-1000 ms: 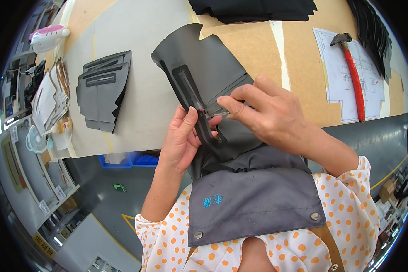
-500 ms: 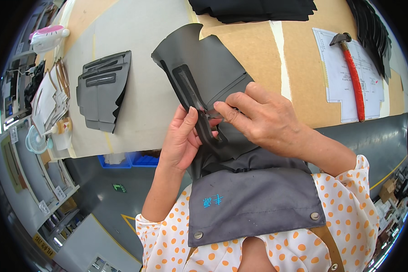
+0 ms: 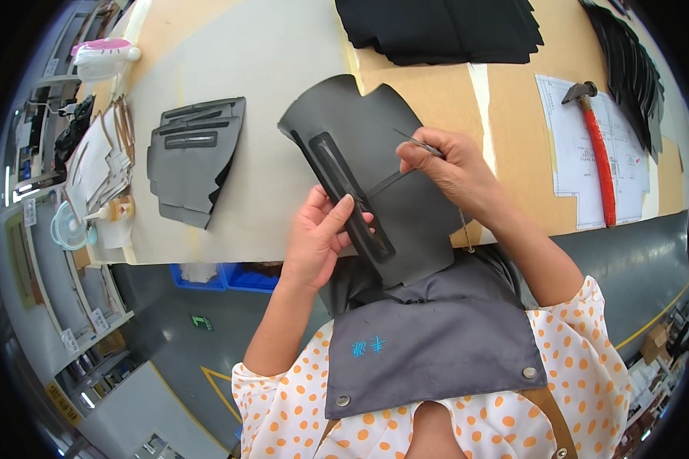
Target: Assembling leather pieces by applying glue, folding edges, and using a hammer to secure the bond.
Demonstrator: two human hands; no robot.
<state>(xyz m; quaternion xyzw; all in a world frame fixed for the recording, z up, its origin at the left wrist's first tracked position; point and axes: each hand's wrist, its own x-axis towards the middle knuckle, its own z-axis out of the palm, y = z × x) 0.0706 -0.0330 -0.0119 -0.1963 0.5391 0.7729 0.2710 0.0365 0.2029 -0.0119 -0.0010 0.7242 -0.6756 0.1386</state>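
Observation:
A dark grey leather-like panel (image 3: 406, 214) lies partly over the table's near edge, against my apron. Along its left part runs a long slot with a black border (image 3: 333, 157). My left hand (image 3: 319, 237) pinches the panel at this slot, thumb on top and fingertips showing through the opening. Above the panel's right side, my right hand (image 3: 455, 172) is closed around a slim pointed metal tool (image 3: 417, 141). Its tip points up and left, apart from the slot; my fingers hide the rest, so its exact kind is unclear.
Similar slotted panels (image 3: 195, 164) lie at the left. A red-handled hammer (image 3: 599, 153) rests on a paper pattern (image 3: 551, 130) at the right. Black pieces (image 3: 444, 30) are stacked at the back, and a glue bottle (image 3: 116, 209) stands near the left edge.
My right hand has lifted from the slot and moved right, bringing the pointed tool into sight. The panel now lies flatter and more open, with my left hand still on it.

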